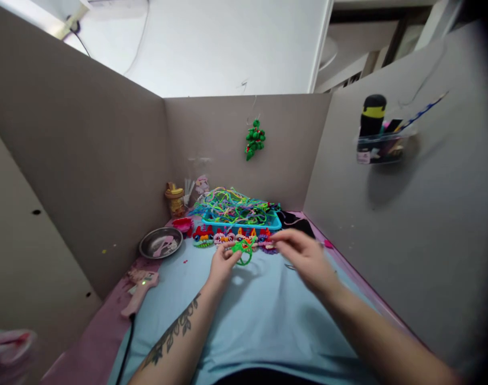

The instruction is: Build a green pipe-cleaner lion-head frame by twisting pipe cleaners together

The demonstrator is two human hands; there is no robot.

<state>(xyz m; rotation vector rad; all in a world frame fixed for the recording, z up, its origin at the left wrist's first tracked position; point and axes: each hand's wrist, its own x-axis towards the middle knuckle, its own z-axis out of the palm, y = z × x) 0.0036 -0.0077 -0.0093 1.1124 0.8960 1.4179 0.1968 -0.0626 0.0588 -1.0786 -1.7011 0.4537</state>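
Note:
My left hand (pixel 223 262) pinches a bright green looped cord piece (pixel 246 258) between thumb and fingertips, above the blue cloth. The piece has a denser knotted part at the fingers and open loops hanging below. To its right, my right hand (pixel 306 259) is raised, slightly smeared by motion, with thumb and fingertips drawn together. Whatever sits in those fingertips is too small to make out. Just behind both hands, several small colourful knotted figures (pixel 223 238) lie in a row. A thin metal object (pixel 290 267) shows partly beside my right hand.
A blue tray (pixel 244 225) heaped with tangled coloured cords (pixel 231 206) stands at the back. Leftward are a metal bowl (pixel 148 247), a red dish (pixel 183 224) and a pink corded tool (pixel 141 293) with a green light. Grey panels enclose the table; a bin (pixel 378 152) hangs right.

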